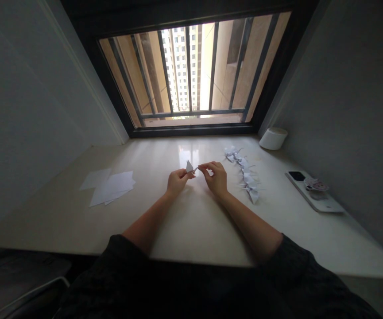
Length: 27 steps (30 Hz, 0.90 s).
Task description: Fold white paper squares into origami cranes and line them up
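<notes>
A small folded white paper crane [189, 167] is held up over the middle of the white sill. My left hand [178, 180] pinches its lower body between thumb and fingers. With thumb and forefinger, my right hand [215, 178] grips a thin pointed end on the crane's right side. Part of the crane is covered by my fingertips. To the right of my right hand, several finished paper cranes [244, 170] lie close together in a slanting row. A loose stack of white paper sheets [111, 188] rests to the left of my left hand.
A white rounded container [273, 138] stands in the back right corner. At the right lies a white phone [314, 192] with a grip on its back. Behind the sill [191, 235] is a dark-framed window [194, 131] with bars outside; walls rise on both sides.
</notes>
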{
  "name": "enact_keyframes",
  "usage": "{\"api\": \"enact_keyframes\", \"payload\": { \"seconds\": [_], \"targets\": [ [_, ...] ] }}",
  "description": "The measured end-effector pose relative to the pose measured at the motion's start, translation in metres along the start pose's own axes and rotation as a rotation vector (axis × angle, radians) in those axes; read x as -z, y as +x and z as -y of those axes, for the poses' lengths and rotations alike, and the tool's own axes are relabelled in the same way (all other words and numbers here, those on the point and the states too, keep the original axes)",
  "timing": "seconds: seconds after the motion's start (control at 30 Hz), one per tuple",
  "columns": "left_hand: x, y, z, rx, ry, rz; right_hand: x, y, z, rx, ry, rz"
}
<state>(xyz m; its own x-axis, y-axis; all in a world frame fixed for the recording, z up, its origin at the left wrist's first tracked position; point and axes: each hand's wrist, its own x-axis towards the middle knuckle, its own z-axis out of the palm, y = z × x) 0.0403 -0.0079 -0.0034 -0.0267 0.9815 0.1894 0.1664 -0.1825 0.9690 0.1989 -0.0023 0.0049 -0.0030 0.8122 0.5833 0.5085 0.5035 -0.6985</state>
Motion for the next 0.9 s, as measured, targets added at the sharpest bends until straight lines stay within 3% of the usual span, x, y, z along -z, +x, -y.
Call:
{"api": "enact_keyframes", "payload": {
  "seconds": [0.27,0.43,0.67,0.9],
  "targets": [
    [0.0006,0.0003,-0.0015,0.002,0.011,-0.014,-0.0003,-0.0001,0.0008,-0.043,0.041,0.016],
    [0.0035,-0.0008,-0.0020,-0.034,0.139,-0.082,-0.0011,0.0000,0.0036,-0.077,0.115,0.031],
    [0.0047,-0.0056,-0.0079,-0.107,0.355,-0.109,-0.0044,0.0049,-0.0023,-0.246,0.293,0.040],
    [0.0031,-0.0050,-0.0087,-0.108,0.329,-0.100,-0.0072,0.0064,-0.0064,-0.334,0.399,0.060]
  ]
}}
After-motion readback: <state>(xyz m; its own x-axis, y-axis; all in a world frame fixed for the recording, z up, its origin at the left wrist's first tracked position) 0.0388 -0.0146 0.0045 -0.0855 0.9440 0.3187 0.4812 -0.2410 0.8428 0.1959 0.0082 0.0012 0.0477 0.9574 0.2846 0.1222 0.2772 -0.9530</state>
